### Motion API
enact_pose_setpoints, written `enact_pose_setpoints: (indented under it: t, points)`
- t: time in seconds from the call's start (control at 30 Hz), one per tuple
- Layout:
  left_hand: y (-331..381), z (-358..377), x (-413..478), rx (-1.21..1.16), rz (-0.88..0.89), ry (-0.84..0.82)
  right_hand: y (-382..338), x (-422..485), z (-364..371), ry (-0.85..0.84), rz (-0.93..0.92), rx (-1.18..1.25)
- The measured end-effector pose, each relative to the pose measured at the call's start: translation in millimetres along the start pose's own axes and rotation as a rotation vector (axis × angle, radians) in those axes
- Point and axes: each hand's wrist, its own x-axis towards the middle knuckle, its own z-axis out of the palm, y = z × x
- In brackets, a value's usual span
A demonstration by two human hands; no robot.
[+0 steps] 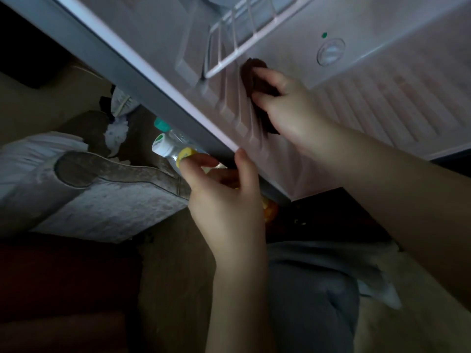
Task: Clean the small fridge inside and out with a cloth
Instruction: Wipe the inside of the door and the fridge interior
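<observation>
Clamped the cloth [248, 75] in the right hand [293, 110] grip, clamped the left hand [224, 197] grip on the fridge [127, 72] edge; probably needed firm strokes along the wall ribs [229, 105].

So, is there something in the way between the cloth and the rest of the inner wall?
Yes. The right hand presses the cloth on the ribbed inner wall, and the wire shelf sits right beside it, blocking the wall beyond. Toward the front edge nothing visible blocks.
</observation>
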Motion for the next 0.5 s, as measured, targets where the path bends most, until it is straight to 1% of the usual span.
enact_pose_setpoints:
  t: [0.2,0.27,0.33,0.4,0.43,0.5]
  points:
    - [2,2,-3,-0.073,-0.033,0.005,-9,-54,-11,0.074,-0.090,0.029]
    - [5,3,-4,-0.089,-0.049,0.013,-13,-64,-10,0.134,-0.122,-0.004]
    - [5,5,-4,-0.105,-0.057,0.020,-15,-59,-8,0.148,-0.119,-0.088]
    - [4,7,-6,-0.110,-0.060,0.022,-11,-44,-7,0.106,-0.061,-0.234]
    - [3,8,-7,-0.106,-0.057,0.023,-8,-35,-7,0.072,0.006,-0.259]
    - [1,9,-10,-0.092,-0.039,0.024,-2,-16,-7,0.032,0.138,-0.189]
